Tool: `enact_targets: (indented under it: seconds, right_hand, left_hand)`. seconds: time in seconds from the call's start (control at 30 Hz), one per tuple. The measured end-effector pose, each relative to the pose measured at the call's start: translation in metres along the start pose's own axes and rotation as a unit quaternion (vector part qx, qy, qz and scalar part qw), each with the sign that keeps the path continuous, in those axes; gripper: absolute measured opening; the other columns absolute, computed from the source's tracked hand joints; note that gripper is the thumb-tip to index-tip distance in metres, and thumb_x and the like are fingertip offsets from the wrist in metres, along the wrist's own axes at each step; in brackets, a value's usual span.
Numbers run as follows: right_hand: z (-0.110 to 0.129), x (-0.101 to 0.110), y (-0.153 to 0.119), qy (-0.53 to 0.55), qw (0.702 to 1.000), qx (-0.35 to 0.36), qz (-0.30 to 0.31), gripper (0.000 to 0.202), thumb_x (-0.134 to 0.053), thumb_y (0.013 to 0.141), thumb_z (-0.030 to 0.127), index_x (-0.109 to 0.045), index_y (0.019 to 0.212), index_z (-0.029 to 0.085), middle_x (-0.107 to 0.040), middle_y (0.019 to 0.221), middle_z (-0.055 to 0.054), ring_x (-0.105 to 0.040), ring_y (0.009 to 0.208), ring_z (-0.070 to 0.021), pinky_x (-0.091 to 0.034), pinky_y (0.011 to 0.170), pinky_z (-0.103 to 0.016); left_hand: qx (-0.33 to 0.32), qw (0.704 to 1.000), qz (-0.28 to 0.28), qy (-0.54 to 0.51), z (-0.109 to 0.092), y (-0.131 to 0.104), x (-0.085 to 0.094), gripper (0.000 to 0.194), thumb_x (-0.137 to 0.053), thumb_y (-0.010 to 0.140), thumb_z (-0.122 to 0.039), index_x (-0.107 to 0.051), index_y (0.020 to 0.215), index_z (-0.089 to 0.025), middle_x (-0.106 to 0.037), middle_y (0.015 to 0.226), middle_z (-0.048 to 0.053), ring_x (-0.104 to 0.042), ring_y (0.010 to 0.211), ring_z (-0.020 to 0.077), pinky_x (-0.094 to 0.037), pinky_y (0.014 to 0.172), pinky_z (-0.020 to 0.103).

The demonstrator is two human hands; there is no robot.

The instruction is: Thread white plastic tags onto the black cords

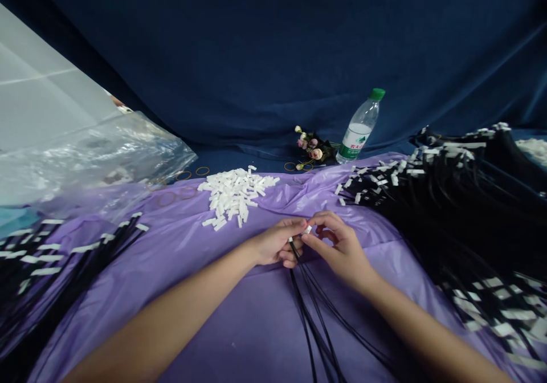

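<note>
Near the middle of the head view, my left hand (280, 243) is closed around several thin black cables (314, 309), whose lengths hang down toward the front edge of the view. A white end piece shows beside its fingers. Right against it, my right hand (337, 246) pinches a small white connector (307, 230) between thumb and index finger. The fingertips of both hands nearly touch there. Beyond my left hand, a pile of small white connectors (233, 192) lies on the purple cloth (192, 257).
Black cables with white ends (461, 218) are heaped at the right; another bundle (81, 274) lies at the left. A water bottle (356, 129) and artificial flowers (314, 148) stand at the back. Clear plastic bags (98, 155) and rubber bands (202, 171) lie back left.
</note>
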State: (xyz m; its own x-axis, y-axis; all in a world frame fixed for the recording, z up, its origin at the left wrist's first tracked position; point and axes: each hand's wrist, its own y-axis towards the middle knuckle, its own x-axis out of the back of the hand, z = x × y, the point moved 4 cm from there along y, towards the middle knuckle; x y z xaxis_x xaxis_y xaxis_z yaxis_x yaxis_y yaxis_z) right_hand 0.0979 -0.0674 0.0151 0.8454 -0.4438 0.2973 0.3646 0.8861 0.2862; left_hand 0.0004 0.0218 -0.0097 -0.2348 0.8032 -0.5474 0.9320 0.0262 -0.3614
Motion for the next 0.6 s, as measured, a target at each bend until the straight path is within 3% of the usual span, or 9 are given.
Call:
enact_targets:
  seconds: [0.2, 0.3, 0.4, 0.5, 0.6]
  right_hand:
    - [-0.003, 0.006, -0.008, 0.016, 0.995, -0.092, 0.018, 0.027, -0.066, 0.08, 0.035, -0.056, 0.099, 0.02, -0.058, 0.094, -0.003, -0.053, 0.069, -0.0116, -0.045, 0.062, -0.025]
    - [-0.001, 0.002, -0.012, 0.02, 0.978, -0.152, 0.139, 0.022, -0.066, 0.079, 0.034, -0.056, 0.09, 0.018, -0.056, 0.076, 0.002, -0.047, 0.059, -0.0089, -0.038, 0.055, -0.023]
    - [0.005, -0.004, -0.018, 0.037, 0.956, -0.159, 0.245, 0.013, -0.063, 0.081, 0.029, -0.059, 0.08, 0.017, -0.05, 0.063, 0.004, -0.043, 0.057, -0.0081, -0.035, 0.053, -0.022]
    - [0.007, -0.004, -0.02, 0.046, 0.953, -0.175, 0.241, 0.013, -0.059, 0.083, 0.028, -0.057, 0.076, 0.017, -0.048, 0.061, 0.005, -0.045, 0.054, -0.0079, -0.035, 0.05, -0.021]
    - [0.004, -0.001, -0.022, 0.103, 0.936, -0.243, 0.233, 0.017, -0.062, 0.081, 0.033, -0.056, 0.085, 0.018, -0.051, 0.063, 0.005, -0.046, 0.048, -0.0073, -0.037, 0.042, -0.019]
  left_hand:
    - [-0.012, 1.0, -0.023, 0.005, 0.0, 0.001, 0.002, 0.029, -0.066, 0.079, -0.044, -0.048, 0.08, -0.021, -0.034, 0.043, -0.011, -0.018, 0.031, 0.0021, -0.033, 0.031, 0.015]
    - [-0.022, 0.999, -0.032, -0.007, -0.002, 0.002, 0.002, 0.028, -0.06, 0.083, -0.046, -0.049, 0.078, -0.02, -0.028, 0.04, -0.012, -0.015, 0.03, 0.0026, -0.031, 0.031, 0.015]
    - [-0.023, 0.999, -0.038, -0.006, -0.003, 0.002, 0.002, 0.028, -0.058, 0.084, -0.047, -0.049, 0.078, -0.021, -0.027, 0.04, -0.012, -0.014, 0.031, 0.0029, -0.03, 0.031, 0.014]
    - [-0.02, 0.999, -0.039, -0.003, -0.003, 0.003, 0.003, 0.029, -0.056, 0.085, -0.048, -0.048, 0.078, -0.021, -0.027, 0.041, -0.012, -0.013, 0.032, 0.003, -0.029, 0.033, 0.014]
    - [-0.016, 0.999, -0.041, -0.008, -0.002, 0.004, 0.004, 0.028, -0.055, 0.085, -0.047, -0.048, 0.078, -0.021, -0.026, 0.04, -0.012, -0.012, 0.032, 0.0034, -0.028, 0.033, 0.015]
